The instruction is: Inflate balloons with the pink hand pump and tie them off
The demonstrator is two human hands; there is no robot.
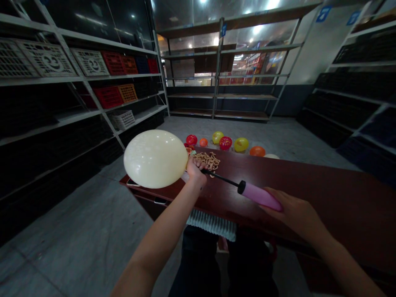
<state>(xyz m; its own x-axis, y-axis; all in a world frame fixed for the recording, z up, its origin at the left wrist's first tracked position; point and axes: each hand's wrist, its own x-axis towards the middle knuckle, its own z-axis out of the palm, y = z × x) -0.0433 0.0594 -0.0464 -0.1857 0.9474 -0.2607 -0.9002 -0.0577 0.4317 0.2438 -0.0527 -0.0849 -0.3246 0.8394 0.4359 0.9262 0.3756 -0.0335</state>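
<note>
Cream balloon [156, 159] | smooth, glossy, oval | pink-and-black hand pump [258, 195]

One pump [260, 195], one large balloon [155, 159], two yellow balloons [241, 144], one table [297, 181]

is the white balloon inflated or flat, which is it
Inflated: the balloon is big and rounded, its smooth skin shining under the lights, beside the left hand. Whether it is completely full, I cannot tell.
</note>
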